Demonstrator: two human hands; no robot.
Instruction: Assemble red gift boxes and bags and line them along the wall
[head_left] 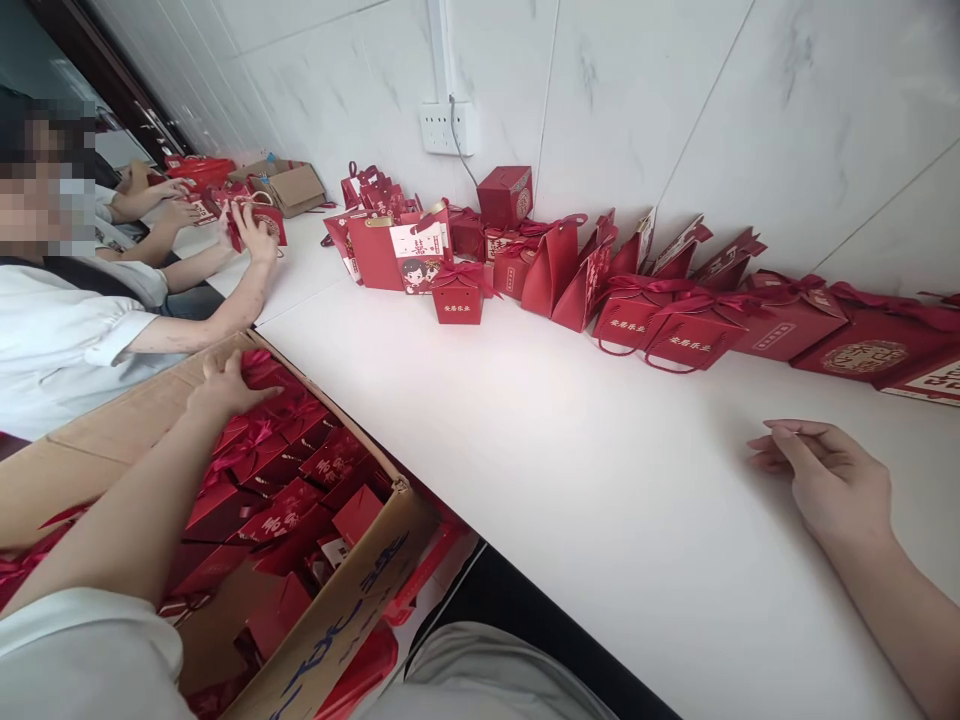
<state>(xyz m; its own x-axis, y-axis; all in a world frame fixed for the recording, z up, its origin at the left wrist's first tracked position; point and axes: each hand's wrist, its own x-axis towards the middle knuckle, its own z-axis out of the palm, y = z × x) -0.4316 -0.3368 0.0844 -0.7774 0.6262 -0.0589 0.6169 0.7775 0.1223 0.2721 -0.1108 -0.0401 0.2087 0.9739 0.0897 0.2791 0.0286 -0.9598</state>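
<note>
My left hand (225, 385) reaches into a brown cardboard box (352, 590) at my left, full of flat red gift boxes (292, 480) with ribbons. Its fingers curl down onto one red box near the far end; whether it grips is partly hidden. My right hand (821, 475) rests on the white table (540, 450) at the right, fingers loosely bent and apart, holding nothing.
A long row of assembled red gift boxes and bags (675, 320) lines the tiled wall. A wall socket (448, 127) with a cable is above them. A person in a white shirt (67, 330) at left handles a red box (259, 220); more hands work beyond.
</note>
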